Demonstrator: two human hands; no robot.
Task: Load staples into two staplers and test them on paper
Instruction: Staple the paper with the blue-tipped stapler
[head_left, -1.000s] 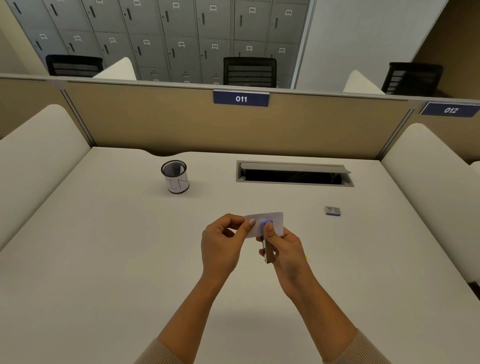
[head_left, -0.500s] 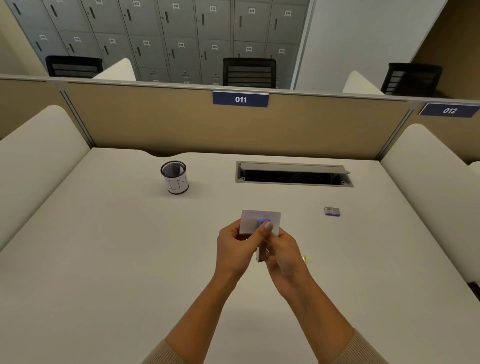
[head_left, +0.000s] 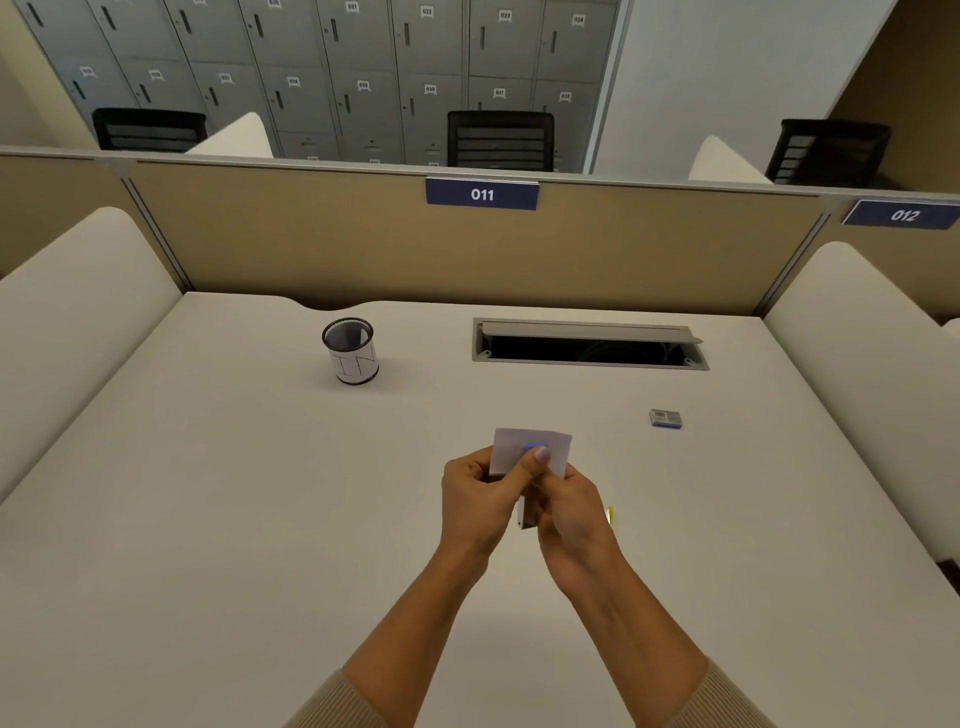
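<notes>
Both hands meet above the middle of the white desk (head_left: 208, 519). My right hand (head_left: 571, 512) grips a small stapler (head_left: 528, 512) with a blue top, its grey body pointing down between the palms. A small white slip of paper (head_left: 530, 447) sits in the stapler's jaw, and my left hand (head_left: 480, 496) pinches the slip's left part with its thumb pressed on top near the blue tip. A small box of staples (head_left: 665, 419) lies on the desk to the right. A yellow object (head_left: 610, 514) peeks out behind my right hand, mostly hidden.
A mesh pen cup (head_left: 351, 352) with a paper label stands at the back left. An open cable tray (head_left: 589, 345) is set into the desk at the back. A beige partition (head_left: 311, 234) closes the far side, and padded white dividers flank both sides.
My left hand has slid right along the paper until it meets my right hand, its thumb now on the stapler's top. Both hands have closed together around the stapler and paper.
</notes>
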